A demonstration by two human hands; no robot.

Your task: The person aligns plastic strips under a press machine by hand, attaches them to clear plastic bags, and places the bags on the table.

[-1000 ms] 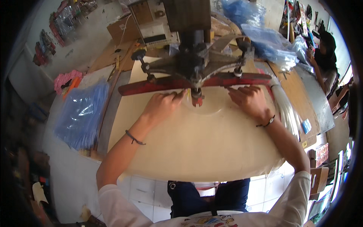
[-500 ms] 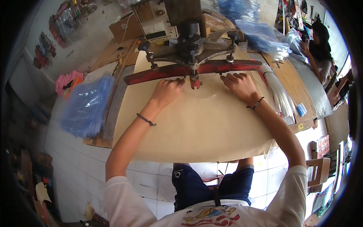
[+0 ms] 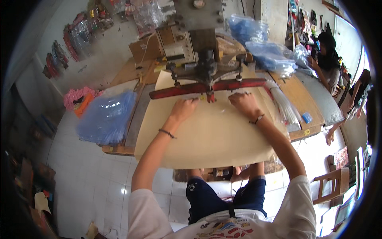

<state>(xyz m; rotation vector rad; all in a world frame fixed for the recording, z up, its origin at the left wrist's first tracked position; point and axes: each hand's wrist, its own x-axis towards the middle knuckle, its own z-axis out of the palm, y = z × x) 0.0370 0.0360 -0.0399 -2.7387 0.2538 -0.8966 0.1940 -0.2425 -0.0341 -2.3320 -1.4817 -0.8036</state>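
Note:
Both hands are at the red bar point(image 3: 175, 91) of a heat-sealing press point(image 3: 207, 67), above a large tan sheet point(image 3: 207, 139) that covers the worktop. My left hand point(image 3: 185, 108) is closed just below the bar's left half, fingertips pointing inward. On the other side of the bar's red centre bracket point(image 3: 211, 98), my right hand point(image 3: 243, 102) is closed too, its fingers bent at the bar's lower edge. Between them lies a thin clear plastic sheet point(image 3: 222, 111), seen only by a faint glint. Its edges are hard to make out, and the fingertips are partly hidden.
A stack of bluish plastic bags point(image 3: 107, 117) lies to the left, beside a pink bundle point(image 3: 77, 97). Clear strips point(image 3: 283, 104) rest on the right side. More plastic point(image 3: 270, 57) is piled at the back right, near a seated person point(image 3: 328, 59). A wooden chair point(image 3: 332, 185) stands lower right.
The whole view has shifted, so the press and table sit lower and look farther off. Both hands stay close to the red bar, still closed, with the right one slightly nearer the centre bracket.

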